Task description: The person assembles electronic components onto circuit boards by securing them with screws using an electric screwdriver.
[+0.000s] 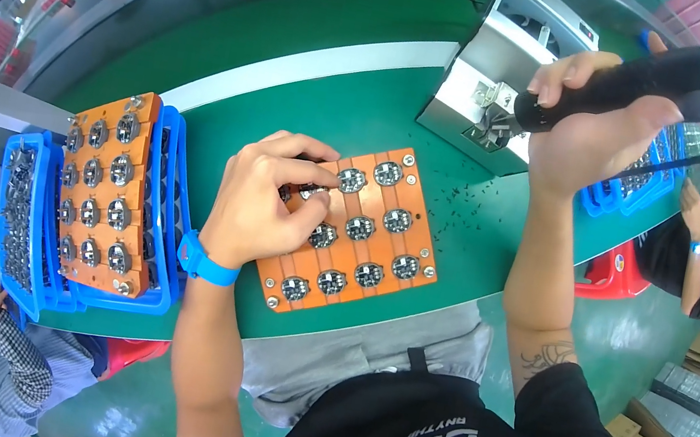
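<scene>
An orange fixture board (386,215) with rows of round metal-and-black parts lies on the green table in front of me. My left hand (264,199), wearing a blue wristband, rests over the board's left side. Its thumb and forefinger are bent around one round part (310,190), partly hidden beneath them. Up at the right, my right hand (593,140) grips a black electric screwdriver (649,89). The tool's front end is at the metal mouth of a grey screw feeder (474,100); its very tip is hard to make out.
A second loaded orange board (101,193) leans on blue trays (22,217) of small parts at the left. Dark screws (465,201) lie scattered below the feeder. More blue trays (602,197) and a red stool (617,273) are at the right. Other people work on both sides.
</scene>
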{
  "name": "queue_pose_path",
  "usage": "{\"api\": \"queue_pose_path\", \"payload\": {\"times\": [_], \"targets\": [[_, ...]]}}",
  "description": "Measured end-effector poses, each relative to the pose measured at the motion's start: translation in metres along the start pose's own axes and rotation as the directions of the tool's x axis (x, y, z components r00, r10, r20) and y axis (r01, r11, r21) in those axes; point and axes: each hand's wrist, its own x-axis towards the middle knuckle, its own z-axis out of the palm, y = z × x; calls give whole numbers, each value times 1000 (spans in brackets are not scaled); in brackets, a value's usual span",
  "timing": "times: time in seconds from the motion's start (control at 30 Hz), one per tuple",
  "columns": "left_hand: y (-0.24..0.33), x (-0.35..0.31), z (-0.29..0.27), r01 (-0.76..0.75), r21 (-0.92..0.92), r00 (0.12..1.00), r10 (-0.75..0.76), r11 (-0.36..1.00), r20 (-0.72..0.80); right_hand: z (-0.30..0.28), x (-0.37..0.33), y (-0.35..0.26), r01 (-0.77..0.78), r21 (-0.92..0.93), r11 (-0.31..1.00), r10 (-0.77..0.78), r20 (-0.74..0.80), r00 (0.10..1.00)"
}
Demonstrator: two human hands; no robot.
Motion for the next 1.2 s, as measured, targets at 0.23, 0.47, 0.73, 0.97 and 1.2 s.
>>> {"api": "queue_pose_path", "payload": {"times": [0.23, 0.47, 0.73, 0.97, 1.2], "targets": [[-3, 1, -1, 13, -35, 1000, -13, 999, 2, 7, -2, 3, -14, -54, 998, 19, 96, 995], [-3, 0, 4, 108, -147, 992, -117, 983, -53, 10, -6, -5, -225, -1, 974, 224, 127, 966], [-2, 3, 9, 202, -95, 973, -211, 975, -98, 55, -71, -17, -398, 182, 899, 329, 321, 888], [-3, 4, 13, 274, -115, 949, -288, 955, -125, 70, -91, -8, -426, 179, 887, 322, 421, 848], [-3, 2, 14, 283, -142, 944, -302, 948, -132, 72, -94, -5, -421, 151, 894, 319, 444, 837]]}}
